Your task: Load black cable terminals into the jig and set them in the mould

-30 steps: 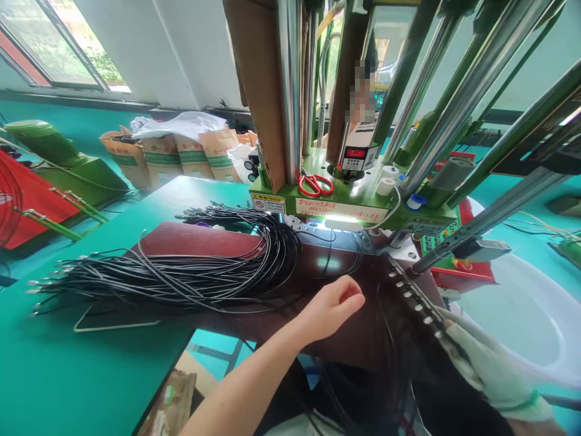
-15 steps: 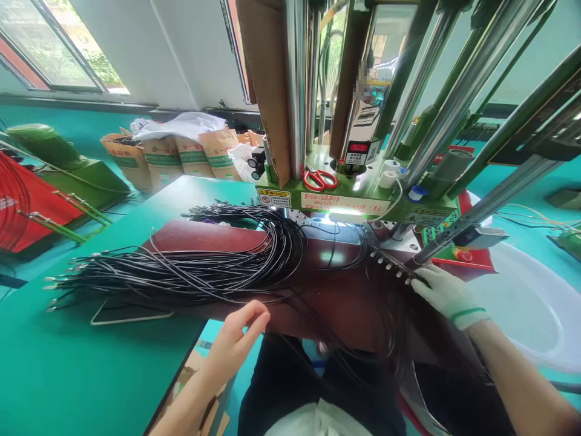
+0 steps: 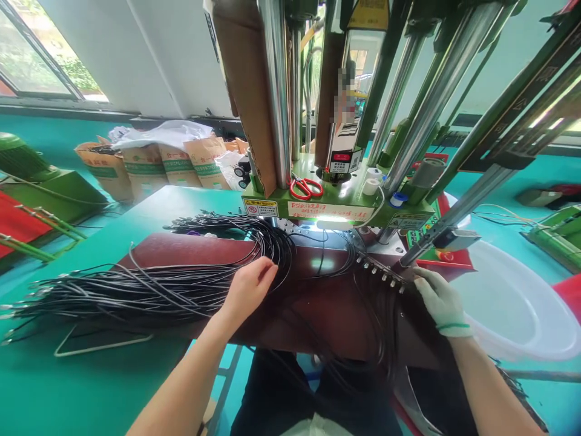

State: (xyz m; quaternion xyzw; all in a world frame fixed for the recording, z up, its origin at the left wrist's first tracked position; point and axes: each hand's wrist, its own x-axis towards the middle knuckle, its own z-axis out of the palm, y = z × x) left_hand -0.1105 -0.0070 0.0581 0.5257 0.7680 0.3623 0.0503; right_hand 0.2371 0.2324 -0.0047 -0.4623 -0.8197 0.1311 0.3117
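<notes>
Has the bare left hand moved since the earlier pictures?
Yes. The left hand went leftward along the dark red board and now lies on the black cable bundle.

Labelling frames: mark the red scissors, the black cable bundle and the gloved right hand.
red scissors (image 3: 307, 188), head view, where the handles meet.
black cable bundle (image 3: 149, 290), head view, mid-bundle.
gloved right hand (image 3: 441, 301), head view, back of glove.
</notes>
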